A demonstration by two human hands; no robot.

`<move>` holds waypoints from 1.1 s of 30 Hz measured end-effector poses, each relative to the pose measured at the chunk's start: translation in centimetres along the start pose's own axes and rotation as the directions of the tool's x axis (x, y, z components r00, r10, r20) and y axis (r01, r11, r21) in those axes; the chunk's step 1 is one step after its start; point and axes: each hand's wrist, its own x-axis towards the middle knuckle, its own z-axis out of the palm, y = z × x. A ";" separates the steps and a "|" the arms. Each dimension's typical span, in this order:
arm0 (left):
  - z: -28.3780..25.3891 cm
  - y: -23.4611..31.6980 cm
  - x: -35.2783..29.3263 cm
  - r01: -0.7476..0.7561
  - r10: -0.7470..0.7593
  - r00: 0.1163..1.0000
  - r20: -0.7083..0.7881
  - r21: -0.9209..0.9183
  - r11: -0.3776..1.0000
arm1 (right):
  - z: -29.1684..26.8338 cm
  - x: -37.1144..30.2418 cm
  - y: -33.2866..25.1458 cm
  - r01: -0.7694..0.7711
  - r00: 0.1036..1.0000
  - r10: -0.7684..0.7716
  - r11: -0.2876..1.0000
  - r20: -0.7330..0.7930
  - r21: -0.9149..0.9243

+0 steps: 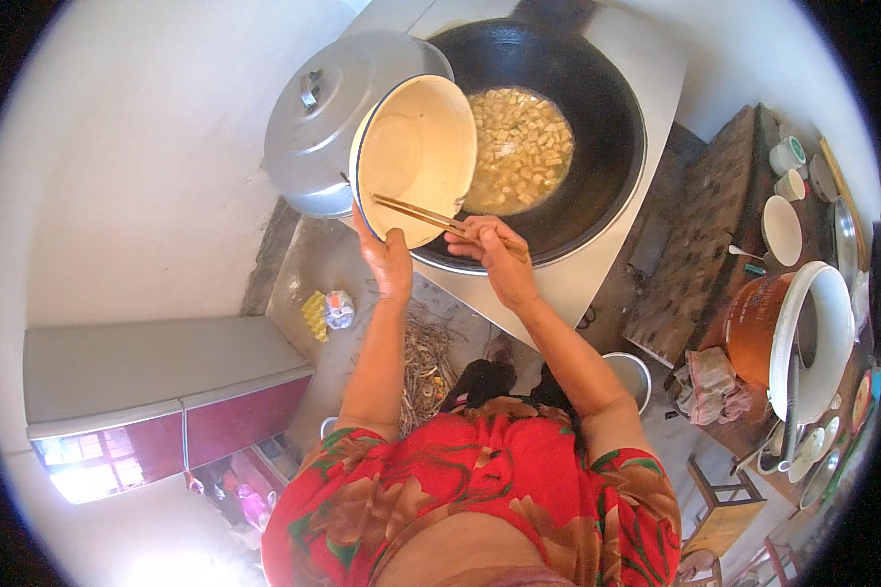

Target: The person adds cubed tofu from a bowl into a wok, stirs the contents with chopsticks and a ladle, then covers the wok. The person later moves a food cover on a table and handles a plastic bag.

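My left hand (389,260) grips the lower rim of a cream enamel basin (401,147) with a dark blue edge. The basin is tilted, its mouth turned toward a large black wok (607,127). In my right hand (494,254) is a pair of wooden chopsticks (416,210), their tips reaching over the basin's inside. No food can be made out in the basin. Pale cubed pieces (521,147) lie in broth at the bottom of the wok. A big silver lid (333,127) rests at the wok's left, partly behind the basin.
The wok is set in a white stove top (558,293). Dry sticks (426,367) lie on the floor below. At right, a cluttered table carries a white-rimmed orange pot (759,318), a cloth (712,384) and bowls (781,230). A grey-topped red cabinet (157,372) stands at left.
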 end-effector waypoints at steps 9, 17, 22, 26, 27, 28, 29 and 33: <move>-1.1 -0.7 0.4 0.177 -0.179 0.984 -0.001 -0.156 0.972 | -1.7 4.2 -1.1 0.117 0.982 -0.111 0.993 -0.154 0.030; -1.5 0.3 0.0 0.284 -0.288 0.957 0.023 -0.243 0.927 | -1.7 6.7 -0.6 0.168 0.972 -0.153 0.983 -0.178 0.072; -1.7 -0.1 -0.2 0.278 -0.275 0.960 0.047 -0.228 0.933 | -1.1 5.4 0.7 0.089 0.994 -0.083 0.991 -0.070 0.100; -2.3 -0.9 -0.2 0.282 -0.282 0.959 0.025 -0.200 0.938 | -1.4 6.7 0.4 0.149 0.964 -0.131 0.987 -0.230 0.064; -2.3 -1.1 -0.5 0.248 -0.255 0.967 -0.013 -0.197 0.949 | -0.7 6.2 0.3 0.147 0.969 -0.132 0.987 -0.209 0.062; -2.4 -1.3 -0.6 0.213 -0.227 0.973 -0.050 -0.192 0.958 | 0.0 5.7 0.3 0.146 0.973 -0.132 0.987 -0.189 0.061; -2.3 -1.1 -0.6 0.226 -0.237 0.971 -0.031 -0.206 0.952 | 0.5 4.9 0.5 0.101 0.982 -0.084 0.990 -0.167 0.099; -2.4 -0.6 -0.5 0.295 -0.299 0.954 0.017 -0.234 0.926 | -0.9 5.8 0.8 0.154 0.972 -0.151 0.988 -0.181 0.003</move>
